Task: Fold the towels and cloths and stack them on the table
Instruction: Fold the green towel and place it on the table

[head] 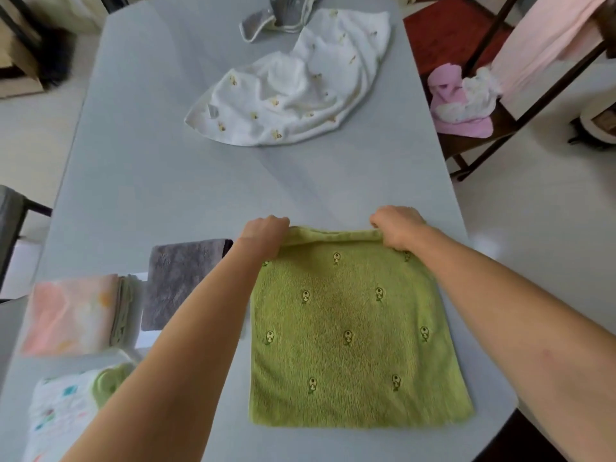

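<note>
Head view: green towel [350, 331] lies flat on the grey desk [160, 181] right in front of me, small embroidered motifs across it, near edge close to the desk's near edge. My left hand [265, 236] pinches the far left corner, fingers curled round the rolled far edge. My right hand [398, 228] grips the far right corner the same way, knuckles up. The far edge is bunched and slightly lifted between my two hands; the rest of the towel sits flat.

To my left, a folded grey cloth [180, 281] lies just beside the green towel, partly under my left forearm. Left of that, a folded pink and peach cloth [70, 315] on top of a thin stack of folded pieces, touching or nearly touching the grey one. Nearer me at the left edge, a white cloth with coloured prints [56, 415], with a bit of green fabric [108, 383] on its far right corner; blurry, can't tell what that is.

Far side of the desk: a crumpled, unfolded white towel with small yellow motifs [290, 88], well apart from the green towel. Beyond it a grey cloth with white trim [266, 18], partly cut off by the frame.

Off the desk to the right, a dark rack [473, 105] carries a pink and white cloth heap [460, 101].
</note>
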